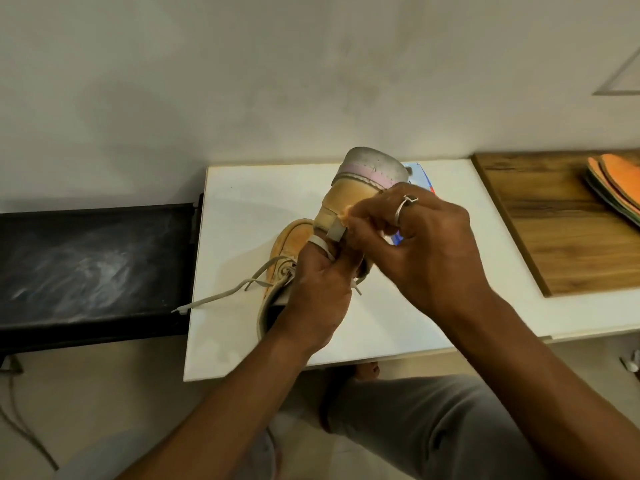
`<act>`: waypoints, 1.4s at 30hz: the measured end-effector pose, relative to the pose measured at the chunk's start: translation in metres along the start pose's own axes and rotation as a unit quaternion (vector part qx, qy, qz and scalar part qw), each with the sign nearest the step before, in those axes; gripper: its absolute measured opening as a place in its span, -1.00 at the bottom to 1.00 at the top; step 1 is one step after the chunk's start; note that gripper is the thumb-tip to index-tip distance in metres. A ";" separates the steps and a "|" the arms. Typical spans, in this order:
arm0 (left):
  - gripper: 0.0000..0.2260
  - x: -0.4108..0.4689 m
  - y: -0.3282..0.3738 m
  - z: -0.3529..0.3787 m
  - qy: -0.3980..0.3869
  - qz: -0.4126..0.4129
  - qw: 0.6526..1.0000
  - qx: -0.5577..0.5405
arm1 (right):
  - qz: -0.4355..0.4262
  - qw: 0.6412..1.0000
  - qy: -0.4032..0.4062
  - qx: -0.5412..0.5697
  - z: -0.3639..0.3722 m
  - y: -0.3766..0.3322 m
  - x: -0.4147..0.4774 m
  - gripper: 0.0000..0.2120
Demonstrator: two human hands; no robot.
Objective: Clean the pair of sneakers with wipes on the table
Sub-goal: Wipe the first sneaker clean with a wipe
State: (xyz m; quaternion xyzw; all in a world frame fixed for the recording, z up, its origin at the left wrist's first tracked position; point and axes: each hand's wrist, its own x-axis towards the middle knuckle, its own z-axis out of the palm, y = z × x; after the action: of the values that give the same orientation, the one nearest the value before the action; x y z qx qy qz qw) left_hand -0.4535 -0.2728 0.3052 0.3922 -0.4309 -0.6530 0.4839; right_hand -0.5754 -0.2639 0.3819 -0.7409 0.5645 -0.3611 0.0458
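A white table (242, 202) stands between a black bench (93, 258) and a board (540, 216) with insoles (616, 181). Over it the left hand (318, 292) grips a raised sneaker (349, 199). The right hand (426, 244) pinches a wipe (346, 216) against it, half hiding a blue pack (420, 171).

ring (404, 206) on right hand (429, 251), grey trousers (436, 424)

Open across the white worktop (242, 209) at left and near right, crossed at left only by a trailing lace (214, 299); blocked mid-surface by the lying sneaker (289, 242) and the raised sneaker (360, 192) above it, behind by a blue packet (420, 173), rightward by a wooden board (554, 237) bearing insoles (620, 181).
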 end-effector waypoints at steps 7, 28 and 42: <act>-0.69 -0.001 -0.004 -0.003 0.012 0.014 1.000 0.013 | 0.007 0.997 -0.046 -0.054 -0.003 -0.015 0.009 -0.88; -0.71 -0.001 -0.004 -0.003 -0.023 0.011 0.999 0.025 | 0.007 0.999 -0.009 -0.035 -0.008 -0.008 0.014 -0.90; -0.66 0.000 -0.004 -0.006 -0.008 0.014 1.000 0.007 | -0.017 0.998 -0.035 -0.050 -0.002 -0.011 0.002 -0.94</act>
State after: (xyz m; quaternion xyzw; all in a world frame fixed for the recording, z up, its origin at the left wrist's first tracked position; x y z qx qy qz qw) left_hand -0.4496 -0.2733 0.2995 0.3844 -0.4443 -0.6463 0.4870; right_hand -0.5677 -0.2611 0.3890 -0.7640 0.5668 -0.3074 0.0222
